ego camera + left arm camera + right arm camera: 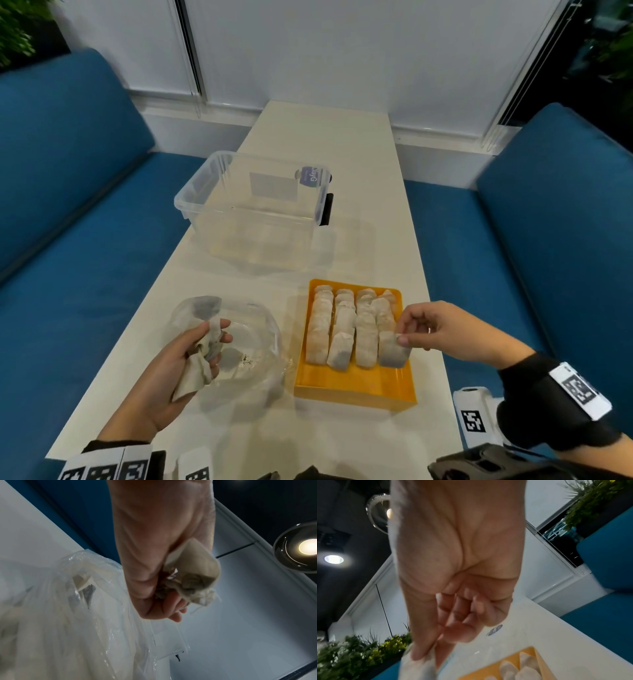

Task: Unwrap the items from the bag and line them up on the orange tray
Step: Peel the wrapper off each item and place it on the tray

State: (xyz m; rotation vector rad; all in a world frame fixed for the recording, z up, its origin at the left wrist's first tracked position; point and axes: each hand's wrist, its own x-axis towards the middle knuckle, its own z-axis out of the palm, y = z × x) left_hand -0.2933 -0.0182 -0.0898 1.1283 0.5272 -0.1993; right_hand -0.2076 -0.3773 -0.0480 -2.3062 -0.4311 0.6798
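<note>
An orange tray (pixel 356 385) sits on the white table, holding several rows of pale tea bags (pixel 337 329). My right hand (pixel 407 334) pinches a tea bag (pixel 392 353) at the near end of the tray's rightmost row; thumb and forefinger pinch it in the right wrist view (pixel 419 665). My left hand (pixel 198 346) grips a bunch of crumpled paper wrappers (pixel 197 370) over a clear plastic bag (pixel 246 346), seen close as wrappers (pixel 192 577) and bag (pixel 68 608) in the left wrist view.
A clear plastic storage box (pixel 253 209) stands behind the bag and tray. Blue sofas (pixel 68 205) flank the narrow table (pixel 342 144) on both sides. The tray's near strip is bare orange.
</note>
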